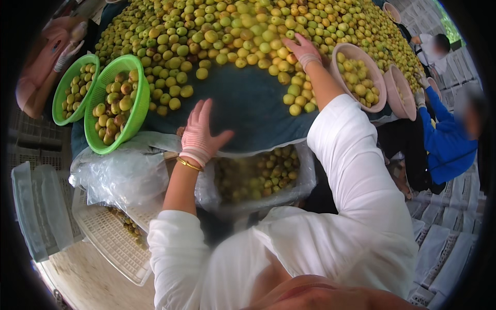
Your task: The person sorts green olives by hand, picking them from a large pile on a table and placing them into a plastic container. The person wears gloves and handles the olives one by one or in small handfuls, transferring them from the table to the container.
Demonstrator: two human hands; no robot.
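My left hand (pixel 199 135), in a striped, thin glove, hovers over the near edge of a dark blue cloth (pixel 244 104) with its fingers spread and nothing in them. At the edge of a broad heap of round yellow-green fruits (pixel 240 38), some with brown patches, my right hand (pixel 304 52) reaches in. Its fingers are apart, and no fruit shows in its grasp. Part of its palm is hidden. Below the cloth's front edge, a plastic-lined crate (pixel 306 186) holds more such fruits, many of them browner.
Left stand two green plastic baskets (pixel 145 95) (pixel 58 104) of fruit; on the right, pink baskets (pixel 381 83) (pixel 410 110). Clear plastic sheeting (pixel 124 178) bunches above a white crate (pixel 104 236). A person in pink (pixel 46 54), one in blue (pixel 445 143) and one in white (pixel 428 48) are nearby.
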